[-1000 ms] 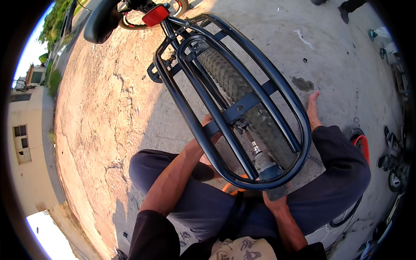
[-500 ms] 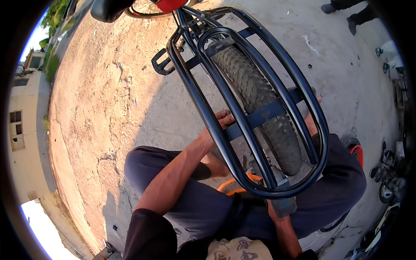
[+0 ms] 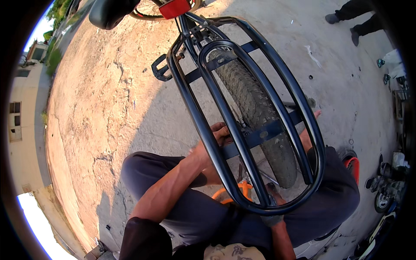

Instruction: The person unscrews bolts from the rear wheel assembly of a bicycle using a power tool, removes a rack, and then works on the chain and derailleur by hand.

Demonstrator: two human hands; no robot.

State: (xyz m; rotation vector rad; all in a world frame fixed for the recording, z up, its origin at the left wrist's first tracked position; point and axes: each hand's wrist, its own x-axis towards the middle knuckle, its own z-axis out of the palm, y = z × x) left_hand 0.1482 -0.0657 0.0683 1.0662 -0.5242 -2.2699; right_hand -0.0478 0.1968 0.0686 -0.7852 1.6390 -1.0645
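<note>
A bicycle with a black tubular rear rack (image 3: 319, 156) stands before me, its knobby rear tire (image 3: 249, 93) showing between the bars. My left hand (image 3: 220, 132) reaches in from the left under the rack, beside the wheel. Its fingers are curled; the rack bars partly cover them, and what they hold is hidden. Below the rack's rounded near end, my right hand (image 3: 278, 200) is wrapped round a grey power tool (image 3: 272, 220). Most of the tool is behind the rack tube. Close by it, an orange curved piece (image 3: 227, 193) lies low between my legs.
The bicycle's saddle (image 3: 110, 13), red reflector (image 3: 174, 8) and pedal (image 3: 161, 68) are at the far left. Another person's legs (image 3: 357, 19) stand far right. Several parts and a small wheel (image 3: 382, 201) lie along the right edge. A small black ring (image 3: 310, 77) is on the ground.
The bicycle appears slightly lower in the view. My right hand and the power tool have turned, so less of the tool shows. My left hand stays beside the wheel, its fingers more curled.
</note>
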